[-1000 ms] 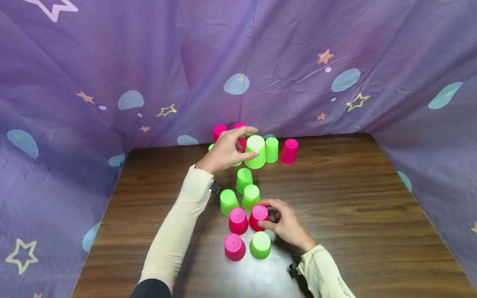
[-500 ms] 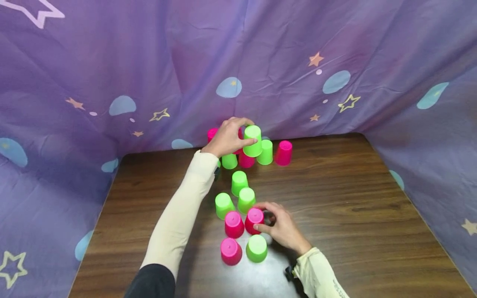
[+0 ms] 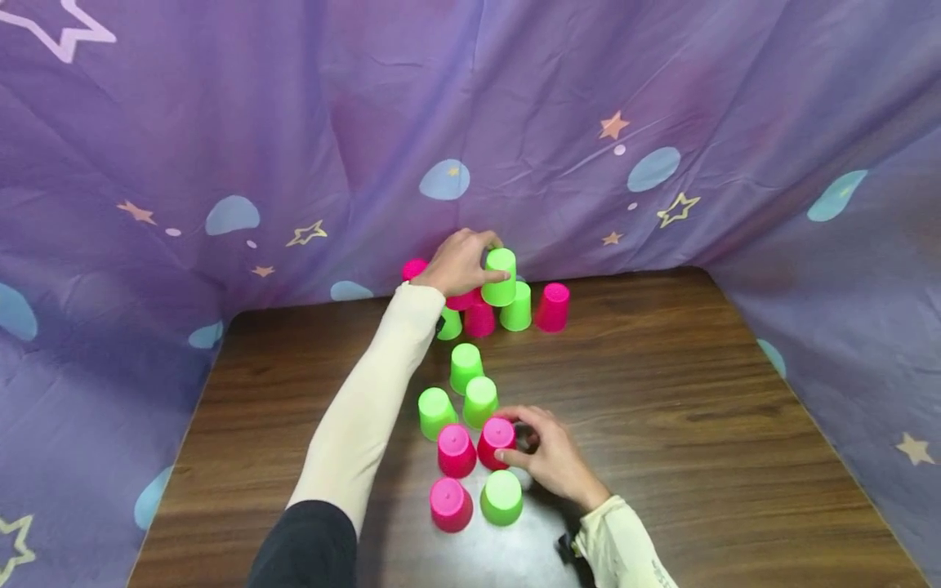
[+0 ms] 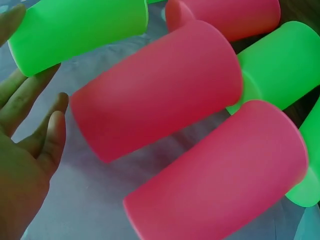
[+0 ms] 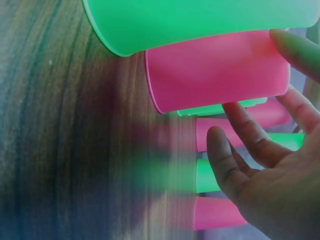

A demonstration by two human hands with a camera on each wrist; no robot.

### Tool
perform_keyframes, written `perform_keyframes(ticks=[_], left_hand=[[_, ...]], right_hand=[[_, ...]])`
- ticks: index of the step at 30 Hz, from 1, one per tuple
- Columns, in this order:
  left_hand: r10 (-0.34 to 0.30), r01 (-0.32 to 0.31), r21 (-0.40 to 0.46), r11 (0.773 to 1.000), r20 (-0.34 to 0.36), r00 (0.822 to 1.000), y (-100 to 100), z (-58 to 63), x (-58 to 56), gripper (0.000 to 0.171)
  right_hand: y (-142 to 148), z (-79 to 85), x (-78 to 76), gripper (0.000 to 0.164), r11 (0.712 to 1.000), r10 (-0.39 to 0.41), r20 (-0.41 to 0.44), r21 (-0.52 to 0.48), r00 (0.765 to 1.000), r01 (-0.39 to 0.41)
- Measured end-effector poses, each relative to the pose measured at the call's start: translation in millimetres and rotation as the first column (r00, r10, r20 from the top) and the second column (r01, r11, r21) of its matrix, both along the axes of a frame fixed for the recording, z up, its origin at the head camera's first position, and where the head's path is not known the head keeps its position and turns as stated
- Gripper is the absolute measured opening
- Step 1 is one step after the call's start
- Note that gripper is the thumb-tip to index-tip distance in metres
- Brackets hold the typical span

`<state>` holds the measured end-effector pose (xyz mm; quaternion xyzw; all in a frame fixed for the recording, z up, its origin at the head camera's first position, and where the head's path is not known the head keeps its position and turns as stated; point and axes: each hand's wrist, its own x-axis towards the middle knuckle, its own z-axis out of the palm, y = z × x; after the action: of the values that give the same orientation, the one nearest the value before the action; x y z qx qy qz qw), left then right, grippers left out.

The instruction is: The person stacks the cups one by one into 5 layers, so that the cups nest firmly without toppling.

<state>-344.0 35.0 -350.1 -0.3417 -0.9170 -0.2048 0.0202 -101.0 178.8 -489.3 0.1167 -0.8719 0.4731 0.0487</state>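
Observation:
Upside down, a green cup is pinched between the thumb and fingers of my left hand. It sits over the gap between a lower green cup and a lower pink cup; whether it bears on them I cannot tell. The left wrist view shows it beside a pink upper-row cup, with another pink cup past that. My right hand grips an upturned pink cup on the table, thumb and fingertips at its sides. The left forearm hides part of the back row.
In the back row, a pink cup stands at the right end. Between the rows and my right hand are several green cups. Nearer me stand two pink cups and a green cup. A purple cloth hangs behind the wooden table.
My left hand has lifted the green cup from in front of the back row to above it, uncovering lower cups. My right hand stays at the same pink cup. The head view shifts slightly.

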Motion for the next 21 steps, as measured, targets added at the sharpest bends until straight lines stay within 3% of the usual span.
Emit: perform_keyframes(ticks=[9, 21], left_hand=[[0.023, -0.028, -0.09, 0.996, -0.053, 0.998, 5, -10.1, -10.0, 0.048], [0.048, -0.053, -0.13, 0.99, -0.042, 0.998, 11, -13.0, -16.5, 0.053]], right_hand=[[1, -3.0, 0.9, 0.049, 1.0, -0.004, -0.002, -0.01, 1.0, 0.004], [-1, -2.1, 3.4, 0.05, 1.0, -0.015, -0.028, 0.007, 0.999, 0.016]])
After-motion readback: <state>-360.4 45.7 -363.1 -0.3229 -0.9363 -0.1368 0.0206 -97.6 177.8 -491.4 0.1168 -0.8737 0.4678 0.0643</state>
